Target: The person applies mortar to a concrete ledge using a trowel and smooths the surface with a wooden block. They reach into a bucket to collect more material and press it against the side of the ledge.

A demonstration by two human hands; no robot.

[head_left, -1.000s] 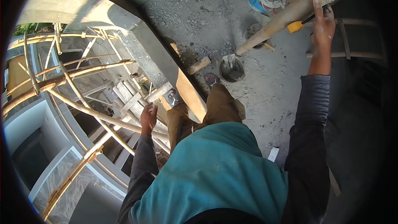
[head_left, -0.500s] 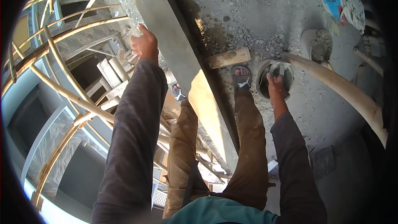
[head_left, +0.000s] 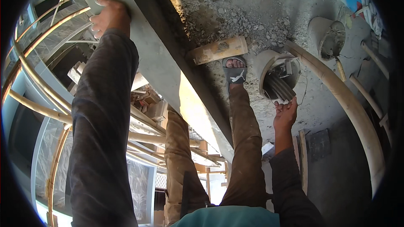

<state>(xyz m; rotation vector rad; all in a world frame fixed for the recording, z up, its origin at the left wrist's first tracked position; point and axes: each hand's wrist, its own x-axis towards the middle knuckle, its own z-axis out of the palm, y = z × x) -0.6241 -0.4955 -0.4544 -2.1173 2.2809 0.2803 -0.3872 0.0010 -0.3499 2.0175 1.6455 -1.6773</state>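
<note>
In the head view, the left hand (head_left: 112, 17) lies on the ledge (head_left: 145, 42), fingers spread and loose. The right hand (head_left: 285, 115) has its fingers curled at the near end of a ridged tool (head_left: 277, 86) — gripping or merely touching, I cannot tell. Just beyond that hand, a bucket (head_left: 261, 62) holds the tool; right of it curves a pole (head_left: 336, 84).

Ledge (head_left: 155, 59): grey shade beside the left grip (head_left: 112, 17); a sunlit patch glares almost white left of the right grip (head_left: 286, 112).
Floor (head_left: 320, 101): soft, dim shade around the right grip, near-black further right.
Bamboo pole (head_left: 351, 106): right of the right grip, bowed by fisheye distortion.
Daylight: washed-out white, below left of the right grip.
Focus: both grips fairly sharp.
</note>
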